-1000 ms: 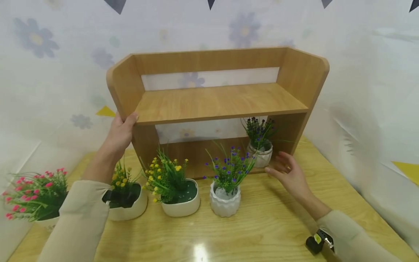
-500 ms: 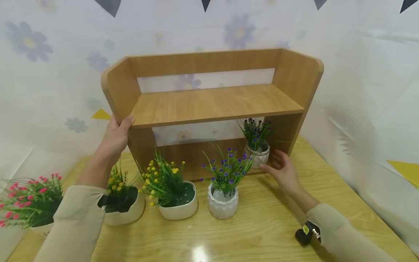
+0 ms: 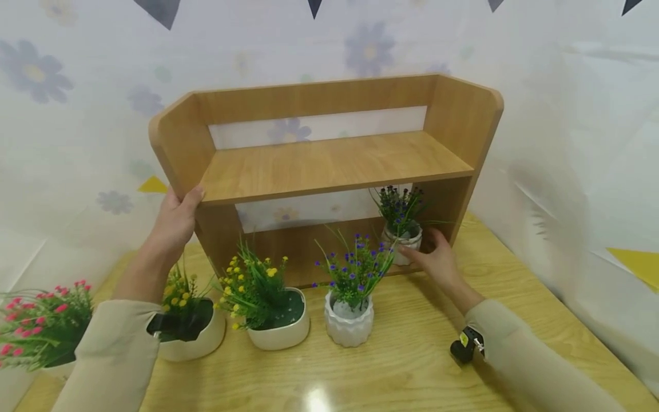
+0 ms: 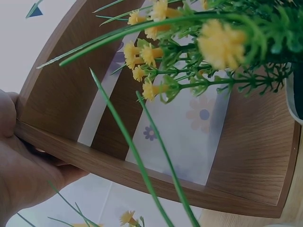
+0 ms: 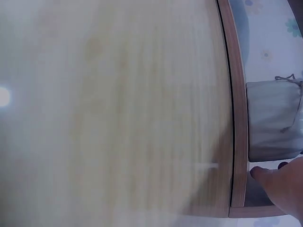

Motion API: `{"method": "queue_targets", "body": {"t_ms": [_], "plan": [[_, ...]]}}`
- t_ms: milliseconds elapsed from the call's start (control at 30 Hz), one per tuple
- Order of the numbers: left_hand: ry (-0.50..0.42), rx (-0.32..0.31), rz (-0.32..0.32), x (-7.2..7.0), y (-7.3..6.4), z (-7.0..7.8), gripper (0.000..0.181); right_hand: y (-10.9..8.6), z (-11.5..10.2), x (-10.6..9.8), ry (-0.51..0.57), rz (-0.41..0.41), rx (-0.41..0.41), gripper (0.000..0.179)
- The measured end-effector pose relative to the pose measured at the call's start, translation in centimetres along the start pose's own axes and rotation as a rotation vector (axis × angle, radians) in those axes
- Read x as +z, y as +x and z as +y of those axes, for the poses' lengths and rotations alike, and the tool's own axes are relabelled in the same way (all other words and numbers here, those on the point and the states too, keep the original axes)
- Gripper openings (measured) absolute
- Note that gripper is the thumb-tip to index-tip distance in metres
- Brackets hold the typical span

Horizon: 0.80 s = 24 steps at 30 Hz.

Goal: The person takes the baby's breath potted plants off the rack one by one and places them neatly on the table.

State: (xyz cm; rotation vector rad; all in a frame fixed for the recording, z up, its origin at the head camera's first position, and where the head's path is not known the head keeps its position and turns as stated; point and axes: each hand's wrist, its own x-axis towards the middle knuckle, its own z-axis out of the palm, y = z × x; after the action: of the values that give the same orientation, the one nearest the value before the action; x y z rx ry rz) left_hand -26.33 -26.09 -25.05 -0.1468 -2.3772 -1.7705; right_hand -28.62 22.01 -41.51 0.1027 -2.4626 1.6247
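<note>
A two-tier wooden shelf (image 3: 319, 163) stands on the table. My left hand (image 3: 172, 223) grips its left side panel, with the thumb by the front end of the middle board. On the lower tier at the right sits a whitish pot (image 3: 412, 240) with dark purple flowers and string tied round it. My right hand (image 3: 437, 260) is at the pot's right side, fingers loosely bent. In the head view its thumb overlaps the pot's front. The right wrist view shows the thumb near the pot (image 5: 272, 120) with a thin gap. Whether the other fingers touch it is unclear.
Before the shelf stand a white ribbed pot (image 3: 349, 323) with purple flowers and two cream oval pots (image 3: 280, 337) with yellow flowers, one partly behind my left forearm. Pink flowers (image 3: 46, 320) are at the far left. Yellow flowers (image 4: 221, 45) overhang the left wrist view.
My right hand has moved left and inward, closer to the pot on the lower tier. The left hand keeps its hold on the shelf. The whole head view has shifted slightly.
</note>
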Motion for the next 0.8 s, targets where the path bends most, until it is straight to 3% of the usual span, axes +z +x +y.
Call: {"method": "queue_targets", "body": {"t_ms": [300,800], "plan": [[0.014,-0.015,-0.014,-0.6,-0.6,-0.1,0.063,1.1,0.4,1.8,0.024,0.021,0.003,0.087],[0.002,0.0,-0.032,-1.0,-0.5,-0.3,0.061,1.1,-0.2,1.9,0.052,0.048,0.019,0.081]]}}
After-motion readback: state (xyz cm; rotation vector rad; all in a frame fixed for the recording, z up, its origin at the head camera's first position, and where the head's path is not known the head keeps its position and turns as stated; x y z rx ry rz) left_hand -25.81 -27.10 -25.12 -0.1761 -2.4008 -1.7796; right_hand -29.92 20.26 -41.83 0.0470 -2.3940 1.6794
